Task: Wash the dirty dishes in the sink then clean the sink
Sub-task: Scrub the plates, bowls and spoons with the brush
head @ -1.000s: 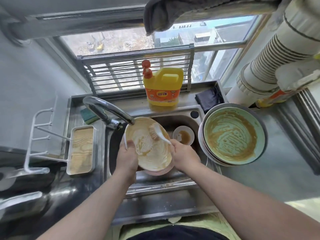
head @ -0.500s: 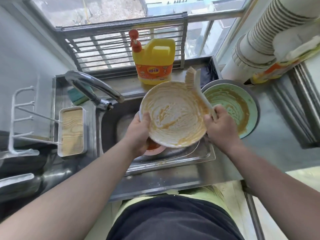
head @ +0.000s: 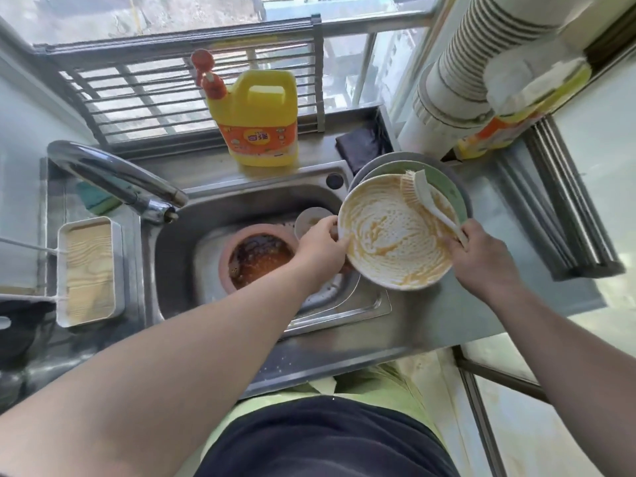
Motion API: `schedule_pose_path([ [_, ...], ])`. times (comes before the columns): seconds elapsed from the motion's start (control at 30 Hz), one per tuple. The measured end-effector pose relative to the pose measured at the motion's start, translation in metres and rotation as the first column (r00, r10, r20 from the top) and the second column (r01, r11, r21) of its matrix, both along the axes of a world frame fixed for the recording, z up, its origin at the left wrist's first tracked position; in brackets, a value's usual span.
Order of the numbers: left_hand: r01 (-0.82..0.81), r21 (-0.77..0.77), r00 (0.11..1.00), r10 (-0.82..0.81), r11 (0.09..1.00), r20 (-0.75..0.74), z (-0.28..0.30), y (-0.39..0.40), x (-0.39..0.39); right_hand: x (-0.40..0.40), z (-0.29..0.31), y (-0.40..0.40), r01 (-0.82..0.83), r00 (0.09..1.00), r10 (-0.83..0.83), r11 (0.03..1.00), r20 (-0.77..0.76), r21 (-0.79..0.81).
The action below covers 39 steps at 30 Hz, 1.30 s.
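Two hands at work over a steel sink, listed from left to right:

- Far left, on the counter: white tray (head: pixel 90 271) with a wood-grain bottom, beside the sink's left rim.
- Behind it: green sponge (head: pixel 98 202), partly hidden under the tap.
- Chrome tap (head: pixel 113 175), reaching from the left corner out over the sink (head: pixel 179 266).
- In the basin: pinkish bowl (head: pixel 258 258) smeared dark red and orange inside; small white cup (head: pixel 311 218) just behind it, near the back wall.
- On the ledge behind the basin: yellow soap jug (head: pixel 260 120) with a red pump, upright before the window rack.
- Left hand (head: pixel 321 247): fingers curled round the left edge of the white plate, thumb on the rim, holding it up.
- White plate (head: pixel 395 235), streaked with yellow sauce and suds, tilted, held above the sink's right rim and overlapping the stack on the counter.
- White brush (head: pixel 428 199) lying across the plate's upper right, bristles at the far edge.
- Right hand (head: pixel 481 258): fingers closed round the brush handle while also steadying the plate's right edge.
- Under and behind the plate: green plate (head: pixel 444 182) on a grey dish, on the counter right of the sink.
- Dark cloth (head: pixel 361 144) at the back corner.
- Far right: white ribbed pipe (head: pixel 457 84) rising from the counter.
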State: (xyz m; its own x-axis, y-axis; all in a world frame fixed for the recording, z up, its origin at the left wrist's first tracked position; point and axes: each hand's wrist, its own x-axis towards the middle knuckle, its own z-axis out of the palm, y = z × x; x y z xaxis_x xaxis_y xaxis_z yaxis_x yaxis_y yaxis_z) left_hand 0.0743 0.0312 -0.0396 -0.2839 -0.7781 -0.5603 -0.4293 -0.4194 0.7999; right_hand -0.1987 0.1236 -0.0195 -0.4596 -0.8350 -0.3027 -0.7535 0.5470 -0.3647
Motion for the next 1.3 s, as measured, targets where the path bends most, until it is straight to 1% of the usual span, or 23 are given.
schedule_pose_path([
  [0.07, 0.065, 0.019, 0.997, -0.064, 0.998, -0.050, -0.001, 0.001, 0.001, -0.004, 0.003, 0.005, -0.016, 0.999, 0.013, 0.997, -0.035, -0.069],
  [0.13, 0.131, -0.030, 0.991, -0.131, 0.991, 0.006, -0.004, 0.001, 0.012, -0.002, 0.010, 0.010, -0.032, 0.998, 0.023, 0.989, -0.059, -0.147],
  [0.17, 0.118, -0.040, 0.992, -0.117, 0.992, 0.038, -0.007, 0.000, 0.021, 0.004, 0.016, 0.011, -0.043, 0.998, 0.035, 0.980, -0.045, -0.193],
  [0.23, 0.050, -0.034, 0.994, -0.047, 0.998, 0.095, -0.015, -0.003, 0.049, 0.029, 0.030, 0.011, -0.070, 0.996, 0.082, 0.960, 0.036, -0.269],
  [0.3, -0.033, -0.020, 0.978, 0.037, 0.999, 0.205, -0.024, -0.002, 0.084, 0.067, 0.039, 0.005, -0.133, 0.976, 0.174, 0.951, 0.130, -0.279],
  [0.33, -0.092, -0.003, 0.959, 0.089, 0.996, 0.269, -0.029, -0.001, 0.103, 0.089, 0.038, 0.001, -0.181, 0.956, 0.227, 0.955, 0.186, -0.236],
  [0.4, -0.198, 0.052, 0.915, 0.166, 0.979, 0.367, -0.042, 0.005, 0.137, 0.131, 0.030, -0.009, -0.297, 0.905, 0.305, 0.952, 0.297, -0.074],
  [0.43, -0.233, 0.078, 0.895, 0.182, 0.969, 0.408, -0.050, 0.008, 0.154, 0.152, 0.021, -0.016, -0.341, 0.882, 0.319, 0.940, 0.348, 0.002],
  [0.5, -0.275, 0.133, 0.860, 0.181, 0.952, 0.477, -0.063, 0.014, 0.183, 0.185, -0.002, -0.030, -0.363, 0.857, 0.284, 0.925, 0.431, 0.112],
  [0.53, -0.301, 0.161, 0.848, 0.187, 0.940, 0.496, -0.069, 0.016, 0.194, 0.198, -0.014, -0.038, -0.369, 0.852, 0.269, 0.917, 0.449, 0.151],
  [0.6, -0.347, 0.206, 0.841, 0.207, 0.915, 0.500, -0.080, 0.019, 0.208, 0.215, -0.041, -0.052, -0.403, 0.862, 0.292, 0.891, 0.414, 0.211],
  [0.7, -0.355, 0.244, 0.854, 0.207, 0.903, 0.477, -0.094, 0.021, 0.211, 0.223, -0.076, -0.068, -0.414, 0.892, 0.327, 0.868, 0.313, 0.274],
  [0.77, -0.341, 0.262, 0.870, 0.198, 0.903, 0.452, -0.104, 0.019, 0.208, 0.226, -0.098, -0.074, -0.456, 0.887, 0.386, 0.823, 0.255, 0.338],
  [0.83, -0.353, 0.273, 0.880, 0.219, 0.895, 0.421, -0.114, 0.016, 0.205, 0.232, -0.119, -0.080, -0.475, 0.879, 0.412, 0.793, 0.239, 0.381],
  [0.9, -0.373, 0.256, 0.880, 0.254, 0.892, 0.401, -0.125, 0.011, 0.204, 0.239, -0.137, -0.087, -0.460, 0.887, 0.395, 0.794, 0.237, 0.398],
  [1.0, -0.433, 0.252, 0.863, 0.317, 0.865, 0.393, -0.143, 0.007, 0.203, 0.248, -0.161, -0.095, -0.399, 0.913, 0.323, 0.831, 0.248, 0.386],
  [1.1, -0.531, 0.233, 0.798, 0.388, 0.815, 0.460, -0.156, 0.003, 0.198, 0.257, -0.178, -0.098, -0.352, 0.933, 0.298, 0.875, 0.202, 0.333],
  [1.13, -0.548, 0.225, 0.776, 0.390, 0.805, 0.496, -0.160, 0.003, 0.197, 0.260, -0.181, -0.097, -0.339, 0.937, 0.288, 0.885, 0.195, 0.320],
  [1.17, -0.538, 0.199, 0.752, 0.361, 0.819, 0.551, -0.161, 0.004, 0.196, 0.262, -0.182, -0.097, -0.330, 0.940, 0.279, 0.889, 0.198, 0.318],
  [1.23, -0.439, 0.115, 0.700, 0.259, 0.891, 0.666, -0.161, 0.007, 0.193, 0.264, -0.181, -0.095, -0.329, 0.941, 0.278, 0.884, 0.193, 0.332],
  [1.3, -0.346, 0.090, 0.699, 0.192, 0.934, 0.689, -0.159, 0.010, 0.186, 0.265, -0.176, -0.094, -0.351, 0.936, 0.311, 0.866, 0.167, 0.355],
])
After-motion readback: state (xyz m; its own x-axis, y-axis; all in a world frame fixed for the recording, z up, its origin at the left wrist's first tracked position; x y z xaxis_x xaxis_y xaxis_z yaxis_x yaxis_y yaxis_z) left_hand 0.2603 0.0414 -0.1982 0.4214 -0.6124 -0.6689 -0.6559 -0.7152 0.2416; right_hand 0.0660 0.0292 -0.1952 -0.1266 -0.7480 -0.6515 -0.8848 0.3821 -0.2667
